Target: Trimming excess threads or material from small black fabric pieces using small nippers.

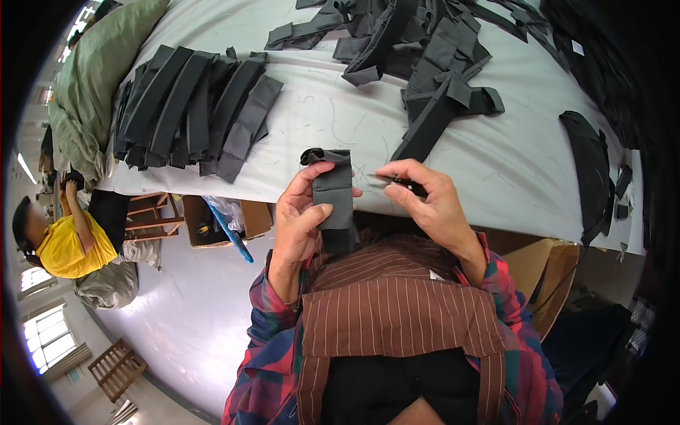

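Observation:
My left hand grips a dark grey fabric strip upright in front of my body. The thumb presses on its face, and its upper end curls over. Close by on the right, my right hand is closed around small black thread snips. Their pointed blades reach toward the strip without touching it; whether the blades are apart is too blurred to tell. Just beyond my hands, on the white-covered table, one end of a loose dark strip lies near the snips.
A row of stacked dark strips lies at the left, with a tangled heap at the back. Green cloth drapes the far left. A cardboard box stands below the table edge. A person in yellow works at the left.

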Demonstrator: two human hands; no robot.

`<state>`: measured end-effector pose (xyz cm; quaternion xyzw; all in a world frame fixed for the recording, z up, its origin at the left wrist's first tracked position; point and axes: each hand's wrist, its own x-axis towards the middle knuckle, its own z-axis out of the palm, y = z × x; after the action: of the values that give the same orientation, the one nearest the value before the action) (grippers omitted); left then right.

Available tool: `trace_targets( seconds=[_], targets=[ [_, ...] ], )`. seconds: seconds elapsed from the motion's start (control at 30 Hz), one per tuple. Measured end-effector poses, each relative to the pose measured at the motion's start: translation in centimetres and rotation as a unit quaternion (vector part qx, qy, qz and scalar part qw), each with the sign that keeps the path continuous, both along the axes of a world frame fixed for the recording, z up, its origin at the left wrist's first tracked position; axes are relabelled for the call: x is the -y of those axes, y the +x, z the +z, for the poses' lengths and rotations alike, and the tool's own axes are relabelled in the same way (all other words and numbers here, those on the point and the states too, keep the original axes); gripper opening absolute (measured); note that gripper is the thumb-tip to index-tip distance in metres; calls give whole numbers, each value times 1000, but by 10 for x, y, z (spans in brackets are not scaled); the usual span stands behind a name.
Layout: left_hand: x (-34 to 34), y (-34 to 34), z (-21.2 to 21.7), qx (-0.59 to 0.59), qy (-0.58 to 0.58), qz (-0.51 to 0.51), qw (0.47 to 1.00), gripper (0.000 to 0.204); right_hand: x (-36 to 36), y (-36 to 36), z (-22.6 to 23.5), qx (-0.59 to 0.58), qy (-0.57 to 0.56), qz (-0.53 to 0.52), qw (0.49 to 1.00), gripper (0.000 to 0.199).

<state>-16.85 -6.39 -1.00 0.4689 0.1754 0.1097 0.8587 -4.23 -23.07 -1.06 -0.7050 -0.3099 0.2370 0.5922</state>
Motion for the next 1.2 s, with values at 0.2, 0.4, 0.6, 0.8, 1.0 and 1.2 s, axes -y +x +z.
trace_targets(
  seconds=[0.2,0.4,0.6,0.8,1.0,1.2],
  targets=[
    [1,0,-2,19,-23,4,1000,55,-6,-7,-5,13,-18,12,1000,15],
    [4,1,0,3,-6,3,1000,57,-9,-11,0,52,-25,-19,998,13],
    [4,2,1,0,-29,2,1000,56,-14,-12,0,179,-14,-47,983,10],
    [4,1,2,-1,-19,-7,1000,57,-12,-9,4,265,-49,-41,962,9],
    [4,1,7,0,9,-42,999,56,-24,-4,25,165,27,-73,983,17],
    [21,-2,50,29,322,-46,945,48,-27,8,45,83,127,-15,988,13]
  ],
)
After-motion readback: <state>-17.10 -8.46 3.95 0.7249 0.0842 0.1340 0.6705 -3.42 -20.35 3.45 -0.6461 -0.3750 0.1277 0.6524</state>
